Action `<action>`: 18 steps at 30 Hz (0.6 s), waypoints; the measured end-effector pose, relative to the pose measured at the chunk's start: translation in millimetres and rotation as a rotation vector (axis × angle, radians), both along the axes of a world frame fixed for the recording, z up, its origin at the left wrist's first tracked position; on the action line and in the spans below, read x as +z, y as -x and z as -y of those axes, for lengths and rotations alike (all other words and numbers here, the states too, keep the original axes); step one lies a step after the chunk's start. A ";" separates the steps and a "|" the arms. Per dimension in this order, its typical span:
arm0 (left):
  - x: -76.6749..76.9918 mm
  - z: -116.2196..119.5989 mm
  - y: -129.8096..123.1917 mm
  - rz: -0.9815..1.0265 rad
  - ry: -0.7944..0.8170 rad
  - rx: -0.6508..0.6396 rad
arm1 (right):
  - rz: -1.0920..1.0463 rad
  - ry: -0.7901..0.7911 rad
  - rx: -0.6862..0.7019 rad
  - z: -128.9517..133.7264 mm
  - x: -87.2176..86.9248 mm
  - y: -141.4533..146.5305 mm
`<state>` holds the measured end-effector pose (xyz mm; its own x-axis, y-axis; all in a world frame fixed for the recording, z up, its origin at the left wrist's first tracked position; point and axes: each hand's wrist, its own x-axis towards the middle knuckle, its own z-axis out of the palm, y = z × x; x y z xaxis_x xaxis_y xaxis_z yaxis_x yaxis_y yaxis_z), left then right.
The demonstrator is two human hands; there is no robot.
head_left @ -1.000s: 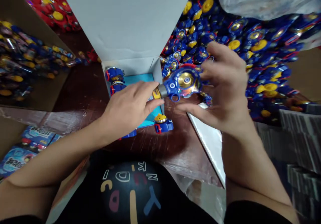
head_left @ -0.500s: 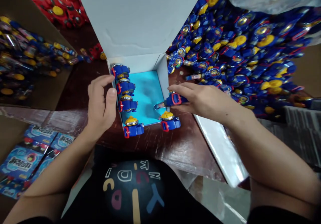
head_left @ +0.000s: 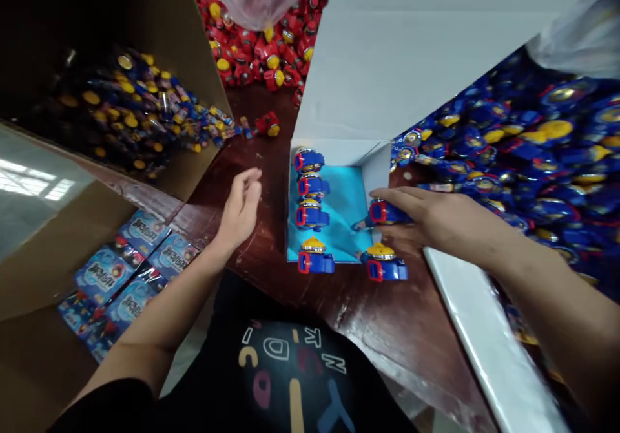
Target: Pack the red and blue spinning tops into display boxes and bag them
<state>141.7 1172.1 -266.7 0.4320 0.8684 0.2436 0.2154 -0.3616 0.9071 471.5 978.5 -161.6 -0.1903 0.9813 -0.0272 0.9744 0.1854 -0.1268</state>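
Observation:
An upright-lidded white box (head_left: 378, 168) with a light blue bottom (head_left: 341, 203) stands on the dark red table. Several blue toys with red buckles (head_left: 314, 216) line its left wall, the nearest (head_left: 316, 263) at the front edge. Another blue toy (head_left: 386, 270) with a yellow top rests at the front right corner. My right hand (head_left: 426, 216) is closed on a blue toy (head_left: 382, 212) at the box's right wall. My left hand (head_left: 239, 210) hovers left of the box, holding nothing, thumb and fingers apart.
A brown carton (head_left: 203, 84) with small blue and yellow toys lies at the left. Red toys (head_left: 261, 52) are piled behind, blue toys (head_left: 533, 148) at the right. Printed packs (head_left: 104, 274) sit at the lower left. A white slab (head_left: 475, 316) lies at the right front.
The view has swung left, so the box appears further right. My left hand has drawn away from the box's left wall. My right hand still holds the toy at the right wall.

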 end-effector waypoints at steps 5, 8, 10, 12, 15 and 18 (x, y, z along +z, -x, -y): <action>-5.0 -62.9 -111.0 0.324 0.002 -0.214 | -0.132 0.131 -0.087 -8.2 1.9 -9.4; -3.0 -79.6 -157.9 0.401 0.043 -0.347 | -0.153 0.152 -0.152 -3.6 -12.5 -14.0; 0.1 -81.5 -164.8 0.422 0.053 -0.285 | -0.159 0.164 -0.162 0.1 -23.9 -9.0; 3.1 -83.7 -153.7 0.422 0.054 -0.195 | -0.125 0.138 -0.175 1.0 -29.9 6.1; 6.1 -96.7 -115.3 0.349 0.060 -0.067 | -0.104 0.109 -0.142 -8.4 -22.8 37.4; 7.6 -119.0 -67.8 0.226 0.056 0.095 | -0.265 0.081 -0.012 -37.3 -6.1 47.0</action>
<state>209.5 1291.1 -259.2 0.2881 0.9172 0.2754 0.0356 -0.2976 0.9540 424.6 1015.8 -167.7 -0.1893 0.9803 -0.0570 0.9075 0.1525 -0.3913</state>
